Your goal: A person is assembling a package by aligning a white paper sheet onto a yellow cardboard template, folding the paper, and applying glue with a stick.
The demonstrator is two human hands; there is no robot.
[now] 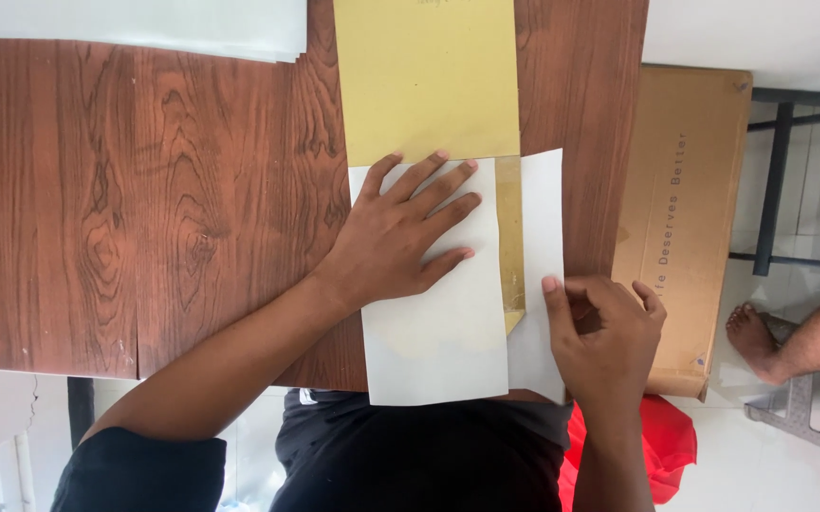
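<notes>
Two hands, one yellow envelope, one cardboard box.

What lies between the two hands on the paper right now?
In the head view, between the left hand and the right hand runs the yellow envelope flap, a narrow strip lying between two white sheet sections.

A stack of white sheets lies at the far edge of the wooden table. A cardboard box stands just beside the table. Near it, a bare foot rests on the floor beside a metal frame.
</notes>
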